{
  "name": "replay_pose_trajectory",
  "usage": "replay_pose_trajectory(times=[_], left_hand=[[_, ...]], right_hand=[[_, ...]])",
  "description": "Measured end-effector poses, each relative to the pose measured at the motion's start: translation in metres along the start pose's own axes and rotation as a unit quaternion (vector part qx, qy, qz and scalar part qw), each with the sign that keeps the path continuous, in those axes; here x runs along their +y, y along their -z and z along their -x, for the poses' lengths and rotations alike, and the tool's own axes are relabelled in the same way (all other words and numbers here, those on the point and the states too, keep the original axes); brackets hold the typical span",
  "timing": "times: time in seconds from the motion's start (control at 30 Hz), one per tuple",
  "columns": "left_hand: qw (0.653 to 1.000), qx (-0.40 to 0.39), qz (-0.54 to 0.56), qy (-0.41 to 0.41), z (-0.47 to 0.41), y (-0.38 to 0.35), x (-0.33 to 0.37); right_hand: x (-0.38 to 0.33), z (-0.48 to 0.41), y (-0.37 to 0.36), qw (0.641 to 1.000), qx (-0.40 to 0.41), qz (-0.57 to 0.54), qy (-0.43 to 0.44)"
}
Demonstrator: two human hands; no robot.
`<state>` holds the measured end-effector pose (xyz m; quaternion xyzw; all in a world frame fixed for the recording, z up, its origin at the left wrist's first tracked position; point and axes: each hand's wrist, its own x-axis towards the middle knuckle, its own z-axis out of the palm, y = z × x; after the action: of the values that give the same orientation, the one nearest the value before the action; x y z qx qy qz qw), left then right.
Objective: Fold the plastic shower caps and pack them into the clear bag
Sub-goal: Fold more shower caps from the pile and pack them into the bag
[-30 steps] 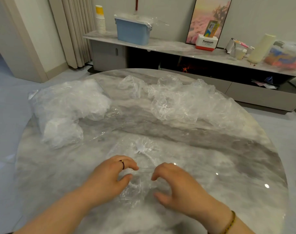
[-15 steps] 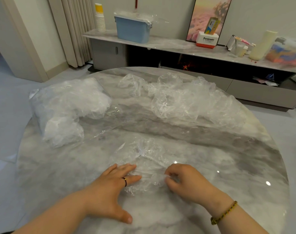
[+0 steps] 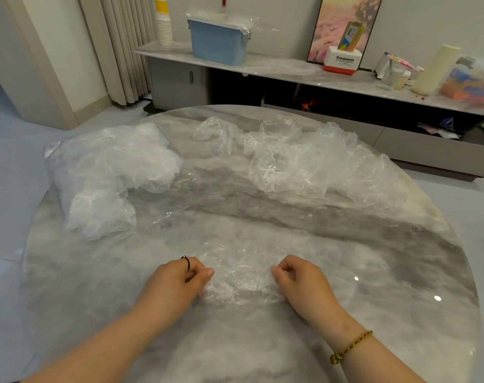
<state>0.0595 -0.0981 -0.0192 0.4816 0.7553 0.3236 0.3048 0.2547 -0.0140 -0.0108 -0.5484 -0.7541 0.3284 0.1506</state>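
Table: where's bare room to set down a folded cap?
Bare marble right of the right hand out to the table rim, and left of the left hand, this side of the bag. The grey band between the held cap and the loose pile is open for a hand. Crowded: far side, bag left, pile right.

A blue box point(image 3: 217, 41) is sitting on the shelf point(image 3: 276, 68) near stacked cups point(image 3: 163, 26). A picture point(image 3: 335, 20) is leaning against the wall.

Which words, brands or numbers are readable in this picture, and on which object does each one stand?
"Panasonic": on the white and red box on the shelf.
Small line under it: too blurred.
Yellow pack above the box: print unreadable.
Label on the clear bag: too small.
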Motion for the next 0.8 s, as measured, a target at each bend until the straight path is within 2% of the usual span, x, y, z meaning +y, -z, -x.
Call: replay_pose_trajectory(times=[0.1,0.17,0.23,0.27,0.33,0.4,0.47,0.53,0.6,0.73,0.8], left_hand=[[0.993,0.03,-0.111,-0.005,0.007,0.002,0.01],[0.975,0.057,-0.213,-0.015,0.009,0.004,0.017],[0.952,0.101,-0.281,-0.063,0.01,0.002,0.019],[0.942,0.129,-0.282,-0.128,0.009,0.0,0.019],[0.919,0.151,-0.228,-0.284,0.011,-0.01,0.015],[0.881,0.125,-0.222,-0.398,0.014,-0.022,0.007],[0.868,0.062,-0.29,-0.399,0.015,-0.031,0.0],[0.867,0.008,-0.346,-0.358,0.014,-0.033,-0.004],[0.875,-0.035,-0.369,-0.313,0.01,-0.03,-0.011],[0.88,-0.067,-0.39,-0.261,0.008,-0.028,-0.022],[0.884,-0.079,-0.386,-0.252,0.008,-0.027,-0.02]], right_hand=[[0.0,0.004,-0.008,0.996,0.035,0.082,0.027],[0.0,0.005,-0.01,0.989,0.041,0.134,0.042],[-0.004,0.005,-0.011,0.98,0.053,0.188,0.037],[-0.006,0.006,-0.012,0.975,0.071,0.207,0.045],[-0.004,0.006,-0.021,0.954,0.16,0.23,0.109],[-0.001,0.006,-0.027,0.932,0.233,0.194,0.197],[-0.003,0.007,-0.028,0.925,0.222,0.135,0.278],[-0.006,0.009,-0.027,0.915,0.179,0.09,0.35],[-0.005,0.011,-0.03,0.908,0.125,0.114,0.384],[0.008,0.014,-0.04,0.917,0.039,0.214,0.335],[0.01,0.013,-0.04,0.919,0.022,0.243,0.309]])
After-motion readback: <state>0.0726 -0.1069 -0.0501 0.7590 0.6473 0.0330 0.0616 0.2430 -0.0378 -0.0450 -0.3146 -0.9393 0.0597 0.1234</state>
